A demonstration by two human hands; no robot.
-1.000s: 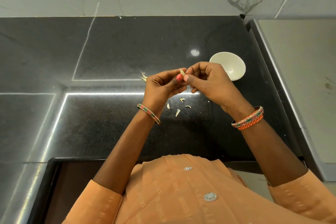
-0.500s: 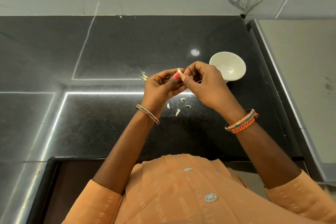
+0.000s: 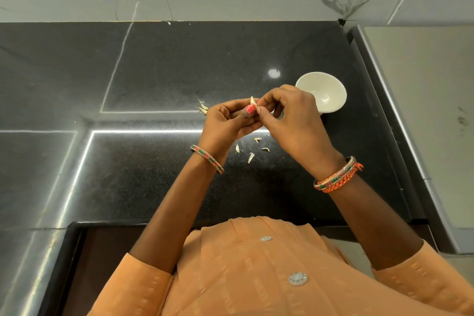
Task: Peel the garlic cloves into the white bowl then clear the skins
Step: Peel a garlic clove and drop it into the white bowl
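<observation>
Pinching a garlic clove (image 3: 253,101) between curled fingers, the left hand (image 3: 227,120) and right hand (image 3: 289,114) met above the black counter (image 3: 159,64), just left of the white bowl (image 3: 324,93); loose skins (image 3: 250,150) lay on the counter beneath them, more skins (image 3: 202,108) beside the left hand

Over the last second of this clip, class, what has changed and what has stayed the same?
Very little moved. Both hands still pinch the garlic clove above the counter; the left hand and right hand only shifted their fingers slightly while peeling. Nothing was let go. The white bowl, the skins below the hands and the scraps left of them lie unchanged.
</observation>
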